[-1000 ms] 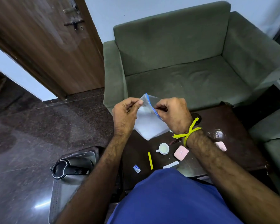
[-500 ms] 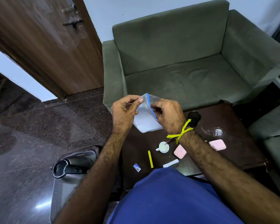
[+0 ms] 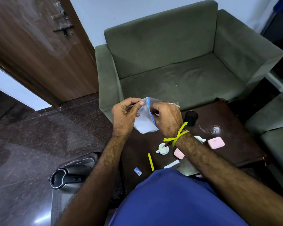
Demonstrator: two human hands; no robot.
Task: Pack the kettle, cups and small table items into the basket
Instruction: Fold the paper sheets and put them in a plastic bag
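Note:
My left hand (image 3: 125, 115) and my right hand (image 3: 167, 119) both pinch the top of a clear zip bag (image 3: 145, 119) with a blue seal strip, held above the dark wooden table (image 3: 235, 144). On the table lie a small white cup (image 3: 162, 148), a second white cup (image 3: 200, 139) partly hidden by my right wrist, two pink cases (image 3: 216, 142) (image 3: 178, 153), a yellow stick (image 3: 151, 161), a blue-white sachet (image 3: 137, 171), a white packet (image 3: 171, 164), a black cup (image 3: 191, 117) and a clear glass (image 3: 215, 130). The black kettle (image 3: 67, 176) lies in the grey basket (image 3: 55, 204) on the floor at the lower left.
A green sofa (image 3: 170, 62) stands behind the table, with another green seat (image 3: 274, 128) at the right. A brown wooden door (image 3: 36, 46) stands at the upper left over a dark polished floor (image 3: 31, 136). My blue-clad knee (image 3: 170, 201) fills the bottom of the view.
My hands have shifted slightly on the bag's top edge, and the bag hangs more folded between them. More of the black cup and the second white cup shows past my right wrist.

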